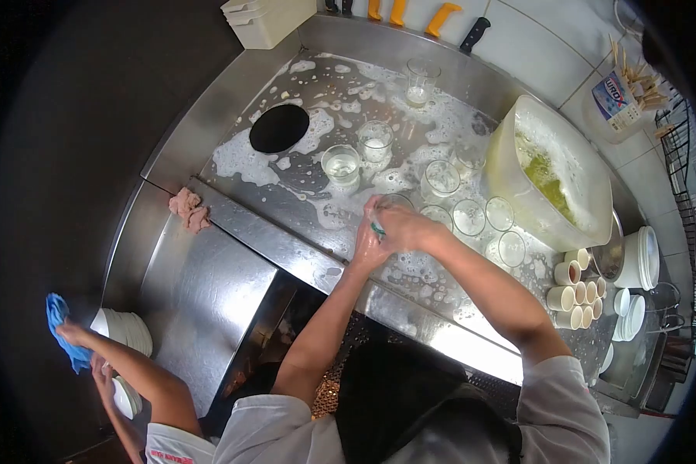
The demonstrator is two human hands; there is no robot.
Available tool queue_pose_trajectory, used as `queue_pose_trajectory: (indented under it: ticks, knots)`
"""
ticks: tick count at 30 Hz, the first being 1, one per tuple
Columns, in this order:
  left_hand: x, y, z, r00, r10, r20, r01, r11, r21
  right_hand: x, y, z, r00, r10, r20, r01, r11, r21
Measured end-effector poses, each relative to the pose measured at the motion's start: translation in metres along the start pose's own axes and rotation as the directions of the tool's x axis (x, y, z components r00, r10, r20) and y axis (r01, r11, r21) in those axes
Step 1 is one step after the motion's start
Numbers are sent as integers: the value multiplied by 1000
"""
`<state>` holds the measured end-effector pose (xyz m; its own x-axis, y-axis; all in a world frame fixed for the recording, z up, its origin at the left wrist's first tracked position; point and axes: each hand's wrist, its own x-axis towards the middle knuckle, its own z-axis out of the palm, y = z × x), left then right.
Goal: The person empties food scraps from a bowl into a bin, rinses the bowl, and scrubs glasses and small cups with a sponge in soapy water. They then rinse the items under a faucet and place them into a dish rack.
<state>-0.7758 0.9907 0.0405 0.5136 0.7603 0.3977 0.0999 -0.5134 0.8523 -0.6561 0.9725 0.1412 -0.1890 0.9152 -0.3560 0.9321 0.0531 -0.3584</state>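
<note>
My left hand (370, 246) and my right hand (404, 230) are closed together over the wet steel counter. A drinking glass is gripped between them, mostly covered by the fingers. A bit of green scouring pad (377, 229) shows between the hands, by my right fingers; the rest is hidden. Just past the hands, the rim of another glass (395, 202) shows. Several glasses stand to the right, among them one glass (469, 217) close to my right forearm. Farther left are a glass with liquid (340, 165) and a foamy glass (376, 142).
A soapy tub (506, 166) stands at right, with stacked cups (566, 297) nearer me. The counter has a round hole (279, 128) and a raised front ledge (286, 235). A pink cloth (189, 210) lies left. Another person's hand (73, 334) holds a blue cloth (57, 313).
</note>
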Motion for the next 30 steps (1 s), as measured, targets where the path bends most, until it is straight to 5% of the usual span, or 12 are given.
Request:
queue_pose_trajectory:
  ticks: [2, 5, 6, 8, 12, 16, 20, 22, 24, 26, 28, 30]
  knots:
    - [-5, -11, 4, 993, 119, 9, -108, 865, 490, 18, 10, -3, 969, 35, 245, -24, 998, -50]
    - [-1, 13, 14, 974, -167, -153, 208, 928, 310, 37, 29, -26, 960, 7, 280, -46, 990, 134]
    - [11, 11, 2, 911, -413, 14, 409, 897, -166, 32, 23, -44, 992, 12, 127, -47, 960, 276]
    - [37, 0, -23, 686, -455, 568, 678, 113, -727, 48, 24, -33, 868, 364, -338, -24, 711, 703]
    - [55, 0, -34, 701, -268, 661, 708, 145, -692, 40, 30, -26, 497, 667, -555, 34, 624, 780]
    - [51, -2, -6, 967, -248, 61, 255, 917, -307, -12, 86, -81, 111, 643, -758, 75, 755, 651]
    - [31, -48, 3, 987, -127, 94, 131, 991, -39, -102, 169, -120, -157, 623, -766, 33, 778, 627]
    - [19, -87, -18, 990, -137, 40, 134, 989, 65, -132, 220, -114, -110, 581, -807, -253, 768, 588]
    - [24, -83, -32, 962, -115, -246, 156, 976, 152, -141, 252, -96, 196, 627, -754, -407, 751, 520]
    - [42, -60, -36, 883, -61, -466, 156, 973, 170, -140, 314, -57, 737, 363, -570, -440, 898, 4]
    - [79, -49, -21, 846, -21, -533, 109, 985, 135, -129, 345, -21, 816, 448, -365, -351, 886, 303]
    - [101, -56, -18, 772, -346, -534, 222, 933, -284, -122, 343, -18, 894, 406, -188, -292, 848, 442]
